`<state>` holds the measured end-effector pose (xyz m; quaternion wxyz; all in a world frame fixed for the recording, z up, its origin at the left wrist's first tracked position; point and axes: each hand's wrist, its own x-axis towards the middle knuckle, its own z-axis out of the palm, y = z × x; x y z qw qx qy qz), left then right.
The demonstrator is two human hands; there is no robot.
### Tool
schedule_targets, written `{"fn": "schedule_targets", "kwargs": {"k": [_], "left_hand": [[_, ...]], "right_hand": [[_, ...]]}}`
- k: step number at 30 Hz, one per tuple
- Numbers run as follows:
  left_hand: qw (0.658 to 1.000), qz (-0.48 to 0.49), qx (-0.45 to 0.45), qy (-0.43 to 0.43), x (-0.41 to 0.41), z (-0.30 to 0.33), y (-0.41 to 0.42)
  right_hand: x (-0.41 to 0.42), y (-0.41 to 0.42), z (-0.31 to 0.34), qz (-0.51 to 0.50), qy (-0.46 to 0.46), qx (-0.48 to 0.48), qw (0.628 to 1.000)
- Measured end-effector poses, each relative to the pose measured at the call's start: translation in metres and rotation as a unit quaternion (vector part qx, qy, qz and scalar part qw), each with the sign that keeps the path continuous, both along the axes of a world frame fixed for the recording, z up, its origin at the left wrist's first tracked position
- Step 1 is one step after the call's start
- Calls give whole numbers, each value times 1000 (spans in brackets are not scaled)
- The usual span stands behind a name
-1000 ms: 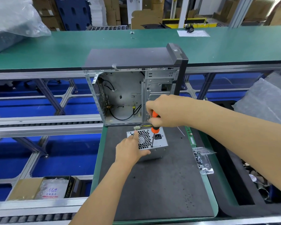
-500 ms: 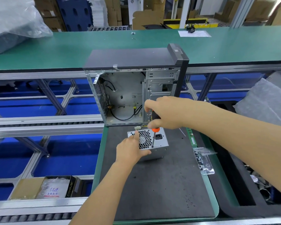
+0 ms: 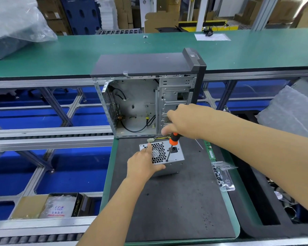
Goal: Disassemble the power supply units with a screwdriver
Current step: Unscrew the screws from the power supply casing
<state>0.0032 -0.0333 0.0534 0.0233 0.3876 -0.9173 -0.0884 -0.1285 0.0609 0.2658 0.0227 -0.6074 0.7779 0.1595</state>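
Observation:
A small silver power supply unit [image 3: 176, 155] with a honeycomb fan grille stands on the dark foam mat [image 3: 176, 201], its wires trailing toward the case. My left hand [image 3: 142, 164] grips its left near corner, thumb along the front edge. My right hand [image 3: 185, 121] holds an orange-and-black screwdriver [image 3: 172, 141] from above. The shaft slants down and its tip sits at a screw near the grille's lower right corner.
An open, gutted computer case [image 3: 146, 103] stands just behind the unit. A clear plastic tray of screws [image 3: 222, 176] lies at the mat's right edge, beside a green circuit strip [image 3: 210, 151]. A roller conveyor runs to the left, and a black foam bin [image 3: 274, 201] sits to the right.
My right hand has shifted slightly on the screwdriver handle, as in turning it; the tip stays on the same screw. My left hand and the unit have stayed put.

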Motion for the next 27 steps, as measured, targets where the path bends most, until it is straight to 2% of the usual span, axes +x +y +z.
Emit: {"fn": "schedule_targets", "kwargs": {"k": [1,5,6,9,11,14,16,19,22,25,27], "left_hand": [[1000,0,1,-1,0,0,0],[1000,2,-2,-1,0,-1,0],[1000,2,-2,-1,0,-1,0],[1000,3,-3,0,0,0,1],[1000,4,0,0,1,1,1],[1000,2,4,0,0,1,1],[1000,1,5,-2,0,2,1],[1000,-1,9,0,1,3,2],[1000,-9,8,28,2,2,5],[995,-30,22,89,4,1,10],[990,-44,41,129,5,0,13]], "right_hand": [[-1,0,0,19,8,-4,1000],[-1,4,0,54,-109,-1,993],[1,5,0,43,-111,9,993],[7,2,0,-22,0,26,999],[8,1,-1,-5,39,19,999],[4,4,-3,61,-20,3,998],[5,5,-3,57,-62,15,996],[9,2,-7,9,-18,30,999],[9,4,-9,61,39,4,997],[8,6,-11,112,6,-21,994],[9,4,-10,96,-46,-27,994]]}}
